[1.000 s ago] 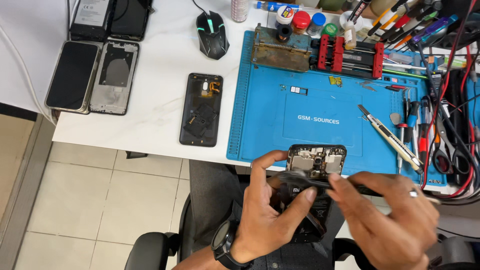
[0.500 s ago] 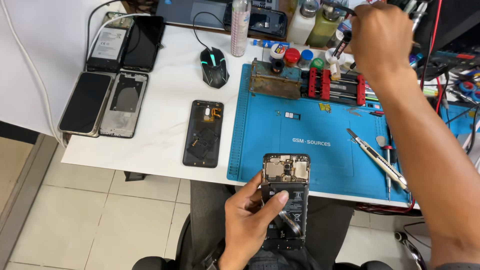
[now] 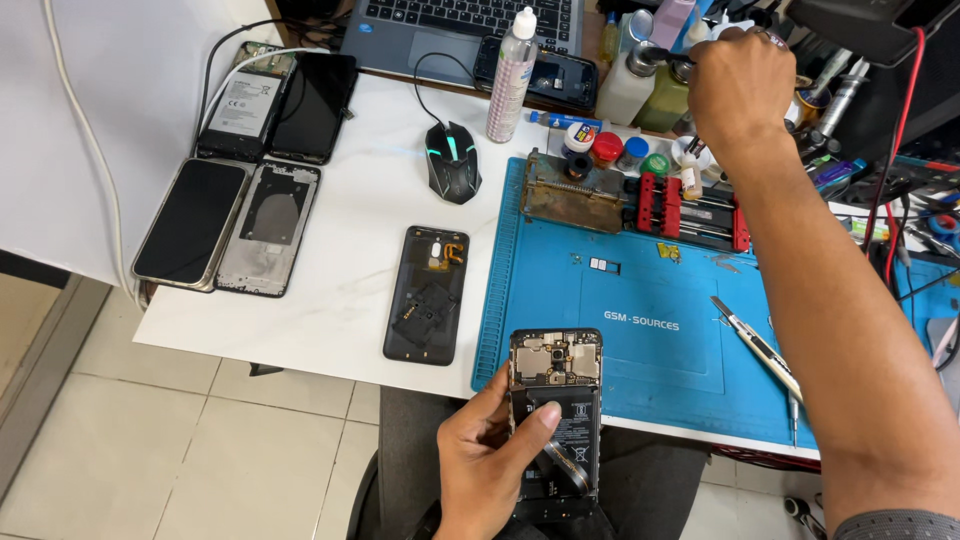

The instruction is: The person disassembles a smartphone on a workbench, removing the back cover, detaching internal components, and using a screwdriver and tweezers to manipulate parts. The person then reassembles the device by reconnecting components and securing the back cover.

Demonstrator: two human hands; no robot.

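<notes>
The left hand (image 3: 490,470) grips the opened phone (image 3: 555,415), long axis pointing away, below the table (image 3: 340,230) edge, while the right hand (image 3: 740,85), fingers closed on a small tool, reaches the far bottles (image 3: 650,85).

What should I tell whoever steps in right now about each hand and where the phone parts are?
Left hand: holds the opened phone upright over the lap, thumb on its battery, at the near edge of the blue mat.
Right hand: reached to the bottles and tool pots at the back of the bench, closed on a small tool there; which one is unclear.
Done: back cover is off, lying inside-up on the white table left of the mat.
Left: the phone's board and battery are exposed, cover not refitted.
</notes>
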